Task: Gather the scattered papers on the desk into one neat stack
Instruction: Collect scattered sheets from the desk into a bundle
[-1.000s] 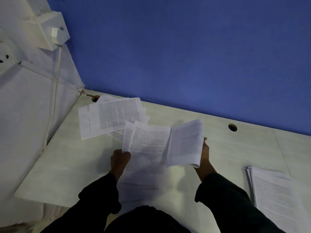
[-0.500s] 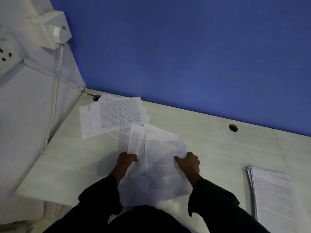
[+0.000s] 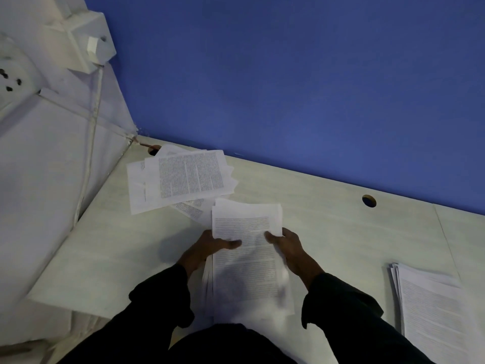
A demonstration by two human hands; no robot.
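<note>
The blue wall (image 3: 301, 82) fills most of what I see ahead, and below it the pale desk (image 3: 328, 227) runs from the white side panel (image 3: 47, 179) on my left out to the right edge of view. A white box (image 3: 84, 46) is fixed high on that panel, with a thin white cord (image 3: 91, 132) dropping from it toward the desk corner, and a socket (image 3: 10, 80) sits at the far left. On the right of the desk, well apart from my hands, lies a squared-up stack of printed sheets (image 3: 433, 311), partly cut off by the edge of view. In the far left corner a loose pile of papers (image 3: 181, 177) is fanned out at different angles, its back edge covering part of a cable hole (image 3: 153, 150). Between my hands, just in front of my body, I hold a bundle of papers (image 3: 246, 258), its far end touching or overlapping the near edge of the loose pile. My left hand (image 3: 210, 245) is closed on the bundle's left edge, thumb lying across the top page. My right hand (image 3: 288, 245) grips the right edge the same way, thumb on top. Both of my sleeves (image 3: 349, 311) are dark. A second round cable hole (image 3: 369, 200) sits near the wall on the right.
</note>
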